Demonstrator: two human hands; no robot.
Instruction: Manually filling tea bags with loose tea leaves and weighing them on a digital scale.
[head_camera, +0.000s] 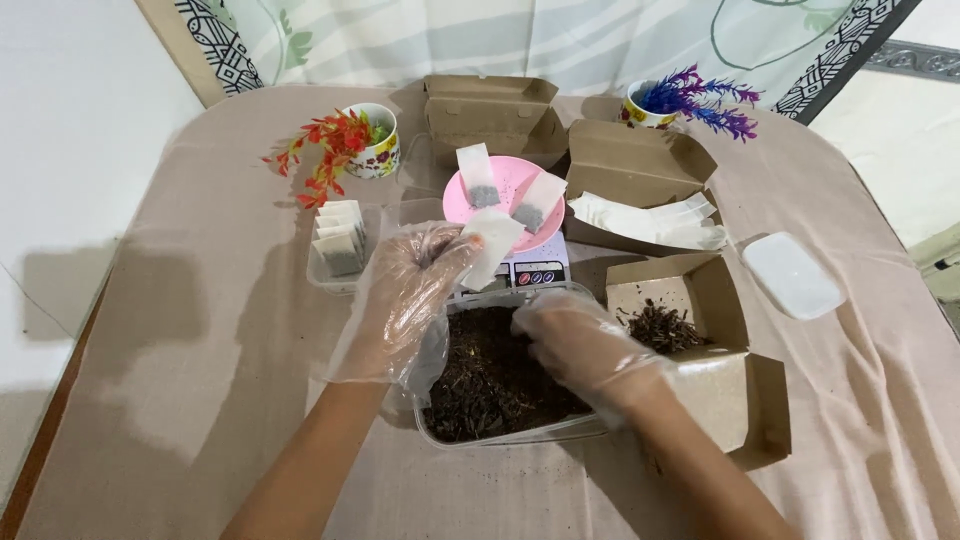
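— Two gloved hands at work; what sits furthest left?
— A cup with red plastic flowers, then a clear tub of filled white sachets.
— And the left hand?
— Fingers pinched shut on an empty white sachet, held up in front of the scale.
— Behind it?
— A pink dish on the scale, two filled sachets lying in it.
— The right hand?
— Down in the clear container of loose dark tea, fingers curled into the leaves; whether they grip any, I cannot tell.
— Further right?
— An open cardboard box with more dried leaves inside.
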